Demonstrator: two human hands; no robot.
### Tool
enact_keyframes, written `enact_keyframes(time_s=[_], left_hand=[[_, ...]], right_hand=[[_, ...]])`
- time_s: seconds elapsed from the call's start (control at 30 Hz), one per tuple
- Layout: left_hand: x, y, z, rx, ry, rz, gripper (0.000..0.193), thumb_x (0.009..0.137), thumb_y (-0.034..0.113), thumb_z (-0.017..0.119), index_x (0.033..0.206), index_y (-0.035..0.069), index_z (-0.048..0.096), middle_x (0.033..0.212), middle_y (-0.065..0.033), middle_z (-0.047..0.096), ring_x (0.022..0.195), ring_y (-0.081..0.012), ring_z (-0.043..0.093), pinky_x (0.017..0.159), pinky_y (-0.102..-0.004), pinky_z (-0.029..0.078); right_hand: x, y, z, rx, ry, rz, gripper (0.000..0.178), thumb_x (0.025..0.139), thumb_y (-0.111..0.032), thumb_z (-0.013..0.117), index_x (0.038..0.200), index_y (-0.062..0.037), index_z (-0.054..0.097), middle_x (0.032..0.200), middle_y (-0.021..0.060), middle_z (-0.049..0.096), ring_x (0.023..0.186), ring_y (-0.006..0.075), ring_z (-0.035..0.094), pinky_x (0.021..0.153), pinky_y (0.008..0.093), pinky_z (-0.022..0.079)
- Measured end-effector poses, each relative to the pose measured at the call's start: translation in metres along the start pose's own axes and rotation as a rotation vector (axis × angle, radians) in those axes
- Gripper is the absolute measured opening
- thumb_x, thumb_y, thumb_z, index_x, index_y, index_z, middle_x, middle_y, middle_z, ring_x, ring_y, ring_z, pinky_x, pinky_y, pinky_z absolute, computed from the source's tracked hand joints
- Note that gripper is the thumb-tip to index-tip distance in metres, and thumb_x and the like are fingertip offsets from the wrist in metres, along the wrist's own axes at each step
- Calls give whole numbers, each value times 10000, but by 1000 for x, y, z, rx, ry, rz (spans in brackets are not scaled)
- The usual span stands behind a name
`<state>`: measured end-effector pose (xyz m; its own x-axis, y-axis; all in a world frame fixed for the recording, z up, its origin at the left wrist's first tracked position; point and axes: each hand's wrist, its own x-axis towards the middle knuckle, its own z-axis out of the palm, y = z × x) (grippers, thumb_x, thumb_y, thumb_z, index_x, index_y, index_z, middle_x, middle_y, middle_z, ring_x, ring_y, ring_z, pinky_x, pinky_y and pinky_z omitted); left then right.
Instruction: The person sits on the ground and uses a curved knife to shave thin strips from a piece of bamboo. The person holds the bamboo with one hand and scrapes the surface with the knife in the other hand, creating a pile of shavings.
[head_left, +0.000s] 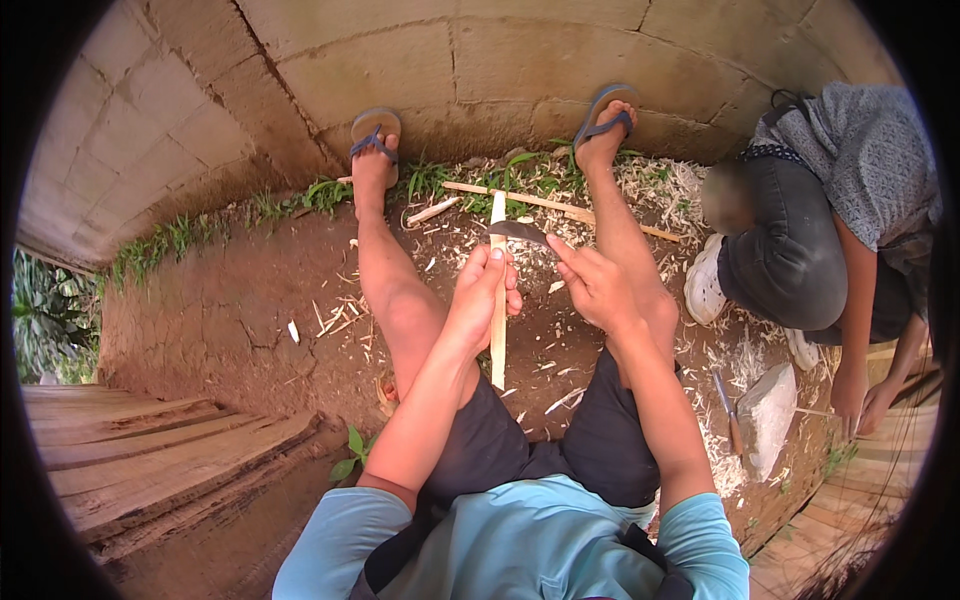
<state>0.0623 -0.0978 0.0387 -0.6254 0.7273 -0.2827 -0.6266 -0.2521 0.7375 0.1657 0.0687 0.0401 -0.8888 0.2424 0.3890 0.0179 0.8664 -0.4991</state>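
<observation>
My left hand (484,290) is closed round a flat, pale strip of wood (498,345), held lengthwise between my knees. The strip's far end sticks up past my thumb, and its near end hangs below my fist. In my right hand (597,287) is a knife with a dark, curved blade (520,233); the handle is hidden inside my fingers. My right index finger stretches along the back of the blade. The blade lies across the strip just beyond my left thumb, seemingly touching the wood.
Wood shavings (655,195) litter the dirt floor. A long thin stick (540,202) lies near the block wall (370,60). To the right a person (800,240) crouches, near a pale stone (768,420) and another knife (728,410). Wooden planks (170,440) are at the left.
</observation>
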Motion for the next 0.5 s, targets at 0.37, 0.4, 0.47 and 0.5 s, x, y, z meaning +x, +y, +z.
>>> enact_keyframes(time_s=[0.37,0.4,0.47,0.5], left_hand=[[-7,6,0,92,6,-46,244,1004,317,369,916,101,441,563,14,415,356,-52,296,324,-198,233],[-7,4,0,128,3,-19,249,1005,319,365,910,100,437,560,14,412,354,-53,292,322,-200,230],[-11,0,2,153,3,-3,257,1006,319,355,900,98,430,556,15,404,353,-55,288,322,-205,229],[-14,-3,5,142,0,-15,259,1008,319,350,897,97,426,555,16,399,354,-58,288,323,-208,232]], right_hand=[[1,1,-6,-73,53,-68,401,838,-134,618,1228,-230,604,674,53,515,562,233,540,517,348,451],[2,0,-7,-96,68,-75,412,828,-130,625,1226,-235,605,671,47,514,558,228,541,511,347,451],[4,8,-8,-208,154,-151,434,804,-132,645,1219,-254,608,658,35,497,547,218,544,498,347,451],[5,13,-9,-268,200,-188,445,792,-134,655,1215,-264,609,652,29,488,541,213,545,492,347,451]])
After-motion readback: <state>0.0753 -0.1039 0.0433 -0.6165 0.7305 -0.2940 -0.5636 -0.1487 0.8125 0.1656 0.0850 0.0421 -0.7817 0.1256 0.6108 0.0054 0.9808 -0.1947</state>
